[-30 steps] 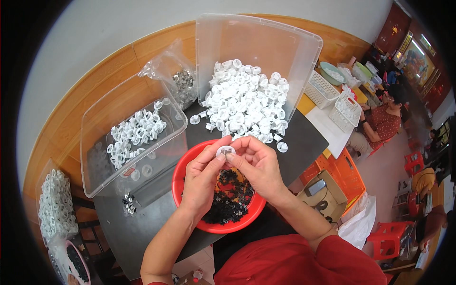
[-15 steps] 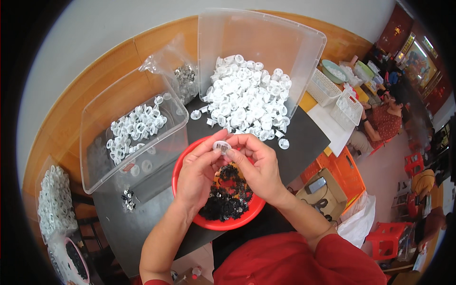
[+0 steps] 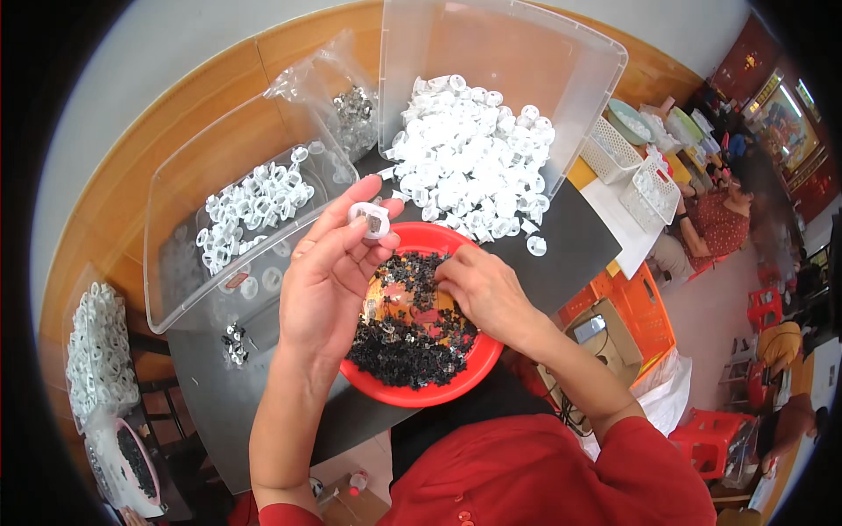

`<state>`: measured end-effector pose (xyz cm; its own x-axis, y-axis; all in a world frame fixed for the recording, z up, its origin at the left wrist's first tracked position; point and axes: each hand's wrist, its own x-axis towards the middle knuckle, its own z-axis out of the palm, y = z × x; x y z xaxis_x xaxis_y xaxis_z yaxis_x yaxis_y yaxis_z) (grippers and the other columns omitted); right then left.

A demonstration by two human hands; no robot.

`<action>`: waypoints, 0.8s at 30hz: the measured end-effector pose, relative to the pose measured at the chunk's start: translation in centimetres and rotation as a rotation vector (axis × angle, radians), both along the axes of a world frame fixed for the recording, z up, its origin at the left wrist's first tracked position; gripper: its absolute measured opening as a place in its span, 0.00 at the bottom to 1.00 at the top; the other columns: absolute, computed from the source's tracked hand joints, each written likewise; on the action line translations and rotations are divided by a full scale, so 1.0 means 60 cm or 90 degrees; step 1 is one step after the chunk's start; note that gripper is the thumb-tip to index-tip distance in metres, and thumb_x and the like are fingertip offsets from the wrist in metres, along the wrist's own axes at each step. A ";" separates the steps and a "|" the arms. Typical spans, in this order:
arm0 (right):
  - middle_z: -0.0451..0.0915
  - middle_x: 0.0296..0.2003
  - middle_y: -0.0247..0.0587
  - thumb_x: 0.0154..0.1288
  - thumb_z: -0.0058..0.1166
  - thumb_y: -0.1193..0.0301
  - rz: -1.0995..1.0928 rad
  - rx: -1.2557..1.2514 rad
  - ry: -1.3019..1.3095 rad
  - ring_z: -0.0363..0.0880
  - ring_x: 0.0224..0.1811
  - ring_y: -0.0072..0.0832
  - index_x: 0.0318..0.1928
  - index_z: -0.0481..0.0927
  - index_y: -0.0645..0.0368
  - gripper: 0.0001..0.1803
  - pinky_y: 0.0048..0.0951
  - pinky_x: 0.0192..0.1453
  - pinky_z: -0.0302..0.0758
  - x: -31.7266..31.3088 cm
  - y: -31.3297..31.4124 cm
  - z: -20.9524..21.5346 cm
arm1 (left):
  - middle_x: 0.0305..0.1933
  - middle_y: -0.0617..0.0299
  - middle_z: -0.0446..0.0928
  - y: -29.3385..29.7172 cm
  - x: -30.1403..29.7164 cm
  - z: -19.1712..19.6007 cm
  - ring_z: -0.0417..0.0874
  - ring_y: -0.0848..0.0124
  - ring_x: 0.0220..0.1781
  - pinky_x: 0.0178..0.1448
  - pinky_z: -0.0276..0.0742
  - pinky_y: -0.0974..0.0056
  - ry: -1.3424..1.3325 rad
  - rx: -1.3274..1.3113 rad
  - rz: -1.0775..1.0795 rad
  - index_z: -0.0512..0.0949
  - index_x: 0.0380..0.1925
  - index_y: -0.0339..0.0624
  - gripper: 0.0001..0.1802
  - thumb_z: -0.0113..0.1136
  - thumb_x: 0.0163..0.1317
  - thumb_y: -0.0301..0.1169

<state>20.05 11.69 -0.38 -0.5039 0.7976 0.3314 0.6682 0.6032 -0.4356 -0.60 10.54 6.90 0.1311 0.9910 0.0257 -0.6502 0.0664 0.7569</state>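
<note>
Between the thumb and fingers of my left hand (image 3: pixel 317 285) is a round white plastic part (image 3: pixel 379 226), held up above the left side of the bowl. A small greyish piece shows in its middle. My right hand (image 3: pixel 493 296) reaches over the right rim of the red bowl (image 3: pixel 481 368), fingers bent together and down among the small parts. What those fingertips hold, if anything, is hidden. Many small black pieces (image 3: pixel 408 361) lie in the bowl, mixed with some shiny metal bits.
A big heap of white plastic parts (image 3: pixel 474 158) spills from a tipped clear bin (image 3: pixel 509 48). On the left, another clear bin (image 3: pixel 189 302) holds fewer. Metal pieces fill a clear bag (image 3: pixel 353 114) behind. An orange crate (image 3: pixel 653 302) stands right; a person (image 3: pixel 715 219) sits beyond.
My hands have parted. The left has moved left and up with the white part; the right has let go of it and dropped into the bowl. The view has shifted slightly.
</note>
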 end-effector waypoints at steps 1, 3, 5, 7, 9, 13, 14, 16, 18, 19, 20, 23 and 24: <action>0.74 0.32 0.43 0.58 0.57 0.74 -0.054 0.022 0.025 0.76 0.37 0.42 0.35 0.79 0.58 0.05 0.38 0.39 0.73 -0.002 0.004 -0.002 | 0.55 0.46 0.73 0.000 -0.001 0.000 0.78 0.72 0.44 0.53 0.76 0.69 0.018 -0.001 -0.009 0.61 0.64 0.33 0.26 0.49 0.65 0.26; 0.73 0.32 0.43 0.58 0.56 0.75 -0.052 0.014 0.050 0.76 0.37 0.43 0.36 0.78 0.58 0.05 0.40 0.40 0.74 -0.002 0.002 0.006 | 0.55 0.46 0.73 0.001 -0.002 -0.002 0.78 0.72 0.43 0.52 0.76 0.69 0.034 -0.004 -0.017 0.62 0.63 0.32 0.26 0.49 0.65 0.26; 0.73 0.32 0.43 0.57 0.56 0.76 -0.004 -0.002 0.072 0.76 0.36 0.42 0.36 0.78 0.59 0.05 0.39 0.39 0.74 -0.005 -0.007 0.011 | 0.55 0.47 0.74 0.001 -0.002 -0.005 0.79 0.72 0.43 0.51 0.76 0.70 0.054 -0.025 -0.012 0.64 0.61 0.31 0.24 0.49 0.65 0.26; 0.73 0.32 0.43 0.57 0.56 0.76 0.005 -0.016 0.054 0.76 0.35 0.42 0.36 0.78 0.59 0.05 0.38 0.39 0.74 -0.008 -0.017 0.012 | 0.55 0.47 0.74 0.001 -0.002 -0.007 0.79 0.72 0.43 0.51 0.76 0.70 0.056 -0.028 -0.008 0.65 0.61 0.31 0.24 0.50 0.65 0.27; 0.73 0.32 0.43 0.58 0.56 0.76 0.015 -0.031 0.037 0.76 0.35 0.42 0.36 0.79 0.59 0.05 0.38 0.39 0.74 -0.013 -0.021 0.014 | 0.55 0.47 0.74 0.001 -0.001 -0.007 0.79 0.72 0.43 0.50 0.76 0.70 0.060 -0.032 -0.002 0.65 0.60 0.31 0.23 0.50 0.65 0.27; 0.73 0.32 0.42 0.57 0.56 0.75 0.050 -0.008 0.065 0.76 0.33 0.41 0.35 0.80 0.59 0.05 0.38 0.38 0.73 -0.037 -0.013 0.014 | 0.50 0.50 0.78 0.001 -0.001 0.001 0.80 0.74 0.42 0.51 0.74 0.69 0.077 -0.012 0.042 0.73 0.54 0.33 0.19 0.52 0.65 0.29; 0.73 0.32 0.42 0.57 0.57 0.74 0.069 0.013 0.060 0.76 0.33 0.41 0.35 0.80 0.59 0.05 0.39 0.37 0.73 -0.046 -0.009 0.013 | 0.50 0.51 0.78 0.001 -0.002 0.003 0.80 0.74 0.42 0.51 0.74 0.69 0.079 -0.003 0.049 0.73 0.54 0.33 0.18 0.52 0.65 0.29; 0.73 0.32 0.42 0.57 0.57 0.74 0.074 0.022 0.043 0.76 0.32 0.41 0.35 0.80 0.59 0.05 0.39 0.36 0.72 -0.068 -0.001 0.013 | 0.50 0.51 0.78 -0.001 -0.003 0.007 0.80 0.74 0.42 0.51 0.74 0.69 0.077 -0.001 0.051 0.73 0.54 0.33 0.18 0.52 0.65 0.29; 0.73 0.32 0.41 0.56 0.58 0.74 0.080 0.031 0.025 0.76 0.31 0.41 0.34 0.80 0.59 0.05 0.40 0.34 0.72 -0.083 0.004 0.010 | 0.50 0.51 0.78 -0.001 -0.006 0.008 0.80 0.74 0.42 0.51 0.74 0.68 0.075 0.001 0.054 0.73 0.54 0.33 0.18 0.53 0.65 0.29; 0.73 0.31 0.42 0.55 0.58 0.74 0.086 0.024 -0.005 0.76 0.31 0.41 0.34 0.80 0.60 0.05 0.41 0.33 0.71 -0.089 0.006 0.007 | 0.52 0.49 0.77 0.000 -0.007 0.007 0.80 0.73 0.43 0.52 0.75 0.68 0.083 0.003 0.041 0.71 0.56 0.33 0.20 0.51 0.66 0.29; 0.74 0.30 0.42 0.55 0.58 0.74 0.091 0.017 -0.036 0.76 0.31 0.40 0.33 0.79 0.60 0.05 0.41 0.32 0.71 -0.092 0.008 0.004 | 0.54 0.48 0.75 0.001 -0.008 0.007 0.80 0.72 0.44 0.52 0.76 0.68 0.090 0.005 0.027 0.68 0.58 0.32 0.21 0.50 0.66 0.29; 0.74 0.27 0.42 0.55 0.58 0.75 0.103 0.027 -0.028 0.76 0.30 0.40 0.33 0.79 0.60 0.04 0.43 0.31 0.70 -0.101 0.011 -0.008 | 0.52 0.50 0.76 -0.003 -0.010 0.010 0.80 0.72 0.44 0.53 0.76 0.68 0.096 0.011 0.029 0.71 0.55 0.34 0.19 0.52 0.66 0.29; 0.74 0.27 0.42 0.55 0.58 0.75 0.104 0.028 -0.028 0.76 0.30 0.40 0.33 0.79 0.60 0.04 0.43 0.31 0.70 -0.101 0.011 -0.014 | 0.52 0.50 0.76 -0.003 -0.008 0.011 0.80 0.72 0.44 0.53 0.76 0.68 0.095 0.011 0.031 0.71 0.55 0.34 0.19 0.52 0.66 0.29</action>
